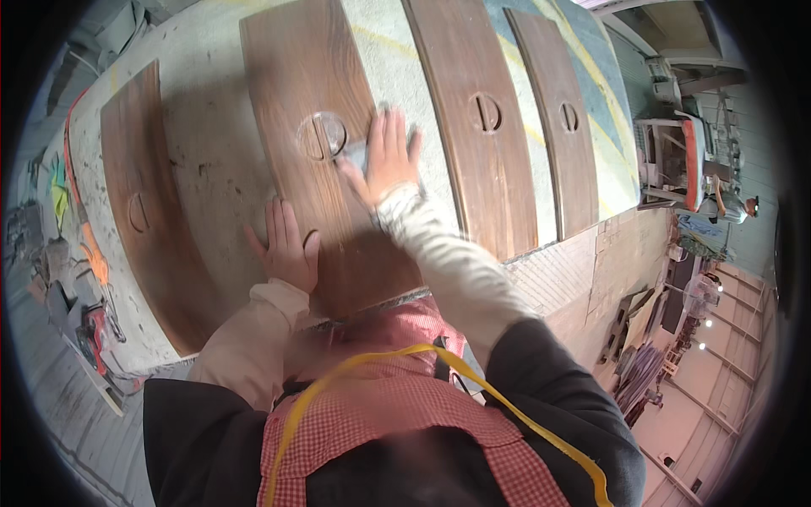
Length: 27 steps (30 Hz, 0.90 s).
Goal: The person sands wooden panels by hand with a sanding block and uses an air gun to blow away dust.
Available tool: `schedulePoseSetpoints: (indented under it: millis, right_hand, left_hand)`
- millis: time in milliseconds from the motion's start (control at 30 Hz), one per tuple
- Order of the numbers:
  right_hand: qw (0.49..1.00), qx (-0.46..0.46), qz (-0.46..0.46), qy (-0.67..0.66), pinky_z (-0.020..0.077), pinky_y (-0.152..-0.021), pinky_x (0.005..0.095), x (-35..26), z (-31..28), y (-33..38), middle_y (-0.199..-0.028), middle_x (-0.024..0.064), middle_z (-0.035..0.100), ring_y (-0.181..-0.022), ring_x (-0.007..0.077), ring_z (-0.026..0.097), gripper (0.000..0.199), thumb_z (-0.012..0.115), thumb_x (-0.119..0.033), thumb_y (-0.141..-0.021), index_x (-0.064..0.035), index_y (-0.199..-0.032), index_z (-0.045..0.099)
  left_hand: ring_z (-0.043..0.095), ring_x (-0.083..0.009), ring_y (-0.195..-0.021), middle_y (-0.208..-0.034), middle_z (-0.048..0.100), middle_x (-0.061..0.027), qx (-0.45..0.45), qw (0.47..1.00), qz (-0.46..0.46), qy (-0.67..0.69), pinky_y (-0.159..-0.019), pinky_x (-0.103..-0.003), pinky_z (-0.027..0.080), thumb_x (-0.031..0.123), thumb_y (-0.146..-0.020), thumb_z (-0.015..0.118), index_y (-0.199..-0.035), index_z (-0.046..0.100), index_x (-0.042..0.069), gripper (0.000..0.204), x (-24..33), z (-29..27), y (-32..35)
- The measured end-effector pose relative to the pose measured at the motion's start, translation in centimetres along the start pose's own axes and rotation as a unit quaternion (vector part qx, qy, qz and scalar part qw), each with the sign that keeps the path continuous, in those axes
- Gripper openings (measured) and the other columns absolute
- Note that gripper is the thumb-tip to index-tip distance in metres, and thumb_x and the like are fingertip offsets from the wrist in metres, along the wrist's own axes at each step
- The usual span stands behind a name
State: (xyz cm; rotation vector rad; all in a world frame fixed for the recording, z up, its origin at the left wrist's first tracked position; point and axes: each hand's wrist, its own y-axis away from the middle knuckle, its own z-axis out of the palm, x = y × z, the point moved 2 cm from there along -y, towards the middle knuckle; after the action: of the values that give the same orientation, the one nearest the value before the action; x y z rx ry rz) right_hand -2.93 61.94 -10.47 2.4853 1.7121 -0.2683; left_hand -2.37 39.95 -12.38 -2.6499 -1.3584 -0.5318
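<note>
**Both hands on the wide board**

In the head view, the board (296, 63) I am handling lies left of centre, running from the upper edge of the frame down toward my apron (380, 406). My left hand (289, 253) is open, fingers spread across its left edge, thumb over the wood; I judge it steadies the board. My right hand (392, 165) lies at the opposite edge, fingers straight, thumb apart over the wood. A grey piece (356, 155) shows between thumb and fingers; whether I grip it or only press on it, I cannot tell. With a hand on each side, the board should have little room to slide.

Three more boards lie roughly lengthwise: one at the left (135, 127), two at the upper right, one nearer (469, 76) and one farther (553, 76). The gaps probably keep their edges from rubbing.

All four are flat, long and dark brown. The grain shows as streaks on mine, whose round recess (331, 133), crossed by a narrow bar, has a glossy look; the others carry half-moon marks. The table cover (211, 110) beneath looks pale, matte and fibrous, dotted with dark specks and crossed by yellow lines. My apron is red check, and a flat yellow strap (359, 358) curves over it.
</note>
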Motion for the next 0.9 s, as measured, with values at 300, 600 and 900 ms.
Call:
schedulePoseSetpoints:
  millis: [300,600,900]
  right_hand:
    - [1.000,-0.030,0.005,0.007,-0.0015,-0.110,0.0635,0.9,0.1,15.1,-0.151,0.0282,0.020,-0.144,0.0385,0.012,0.107,0.050,-0.069,-0.076,0.0090,-0.144,0.019]
    - [0.991,-0.014,-0.106,-0.079,0.0076,-0.111,0.0623,-10.6,2.2,18.1,-0.148,0.0188,0.033,-0.140,0.0305,0.027,0.101,0.055,-0.069,-0.073,0.0014,-0.141,0.034]
    - [0.997,-0.010,0.073,-0.010,0.0028,-0.107,0.0676,-4.6,0.1,16.5,-0.151,0.0246,0.024,-0.143,0.0374,0.016,0.095,0.038,-0.069,-0.083,0.0036,-0.144,0.027]
  left_hand:
    - [0.027,-0.0345,-0.138,-0.146,0.032,-0.0202,0.014,0.963,0.261,-0.059,-0.106,-0.066,0.017,0.029,-0.085,0.061,-0.138,0.043,0.008,0.060,-1.9,-2.1,-3.5]
    - [0.026,-0.0372,-0.138,-0.148,0.029,-0.0222,0.038,0.953,0.297,-0.052,-0.109,-0.061,0.017,0.028,-0.086,0.055,-0.140,0.038,0.001,0.062,-2.4,0.4,-4.1]
    - [0.027,-0.0361,-0.138,-0.147,0.031,-0.0210,0.023,0.957,0.275,-0.086,-0.109,-0.059,0.019,0.026,-0.086,0.057,-0.140,0.036,0.002,0.063,-2.1,0.1,-3.8]
